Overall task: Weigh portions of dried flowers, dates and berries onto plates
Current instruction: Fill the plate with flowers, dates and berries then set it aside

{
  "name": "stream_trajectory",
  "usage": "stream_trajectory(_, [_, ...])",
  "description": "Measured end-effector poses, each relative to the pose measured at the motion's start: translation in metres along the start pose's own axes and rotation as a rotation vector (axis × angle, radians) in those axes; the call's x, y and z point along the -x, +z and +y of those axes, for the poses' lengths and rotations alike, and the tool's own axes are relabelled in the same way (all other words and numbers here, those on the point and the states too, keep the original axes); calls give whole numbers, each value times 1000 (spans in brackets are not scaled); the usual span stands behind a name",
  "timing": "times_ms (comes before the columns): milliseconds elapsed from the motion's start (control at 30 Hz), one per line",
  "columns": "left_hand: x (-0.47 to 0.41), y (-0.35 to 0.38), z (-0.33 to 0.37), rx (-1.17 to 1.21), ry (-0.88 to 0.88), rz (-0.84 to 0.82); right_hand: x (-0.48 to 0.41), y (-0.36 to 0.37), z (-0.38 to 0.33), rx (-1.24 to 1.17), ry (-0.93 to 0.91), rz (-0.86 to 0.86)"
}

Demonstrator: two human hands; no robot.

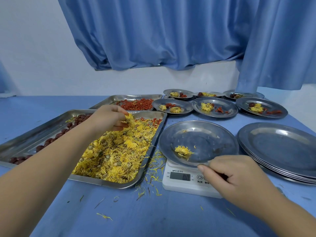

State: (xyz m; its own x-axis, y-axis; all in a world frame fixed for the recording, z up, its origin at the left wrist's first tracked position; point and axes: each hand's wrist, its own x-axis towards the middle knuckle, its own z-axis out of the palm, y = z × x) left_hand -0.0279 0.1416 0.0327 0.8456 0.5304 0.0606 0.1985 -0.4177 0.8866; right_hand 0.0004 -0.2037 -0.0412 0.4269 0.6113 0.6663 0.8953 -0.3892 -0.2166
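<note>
A steel tray (154, 134) holds a heap of yellow dried flowers (116, 154), with dark red dates (51, 141) along its left side. My left hand (109, 119) reaches over the tray and pinches a dried flower between its fingertips. A white digital scale (186, 181) carries a steel plate (205, 137) with one yellow flower (183, 150) on it. My right hand (229, 177) pinches the near rim of that plate. A second tray (109, 100) behind holds red berries (136, 104).
Several steel plates (227, 106) with flowers, dates and berries stand at the back right. A stack of bare plates (282, 149) lies right of the scale. Loose petals litter the blue tabletop (119, 211). Blue curtains (171, 31) hang behind.
</note>
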Motion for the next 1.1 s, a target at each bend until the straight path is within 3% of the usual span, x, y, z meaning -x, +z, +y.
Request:
stream_trajectory(500, [5, 8, 1, 57, -65, 55, 0, -1, 0, 25, 3, -18])
stream_trajectory(767, [6, 7, -3, 366, -143, -42, 1, -1, -1, 18, -9, -2])
stream_trajectory(1100, [20, 7, 10, 225, -46, -107, 2, 2, -2, -8, -3, 0])
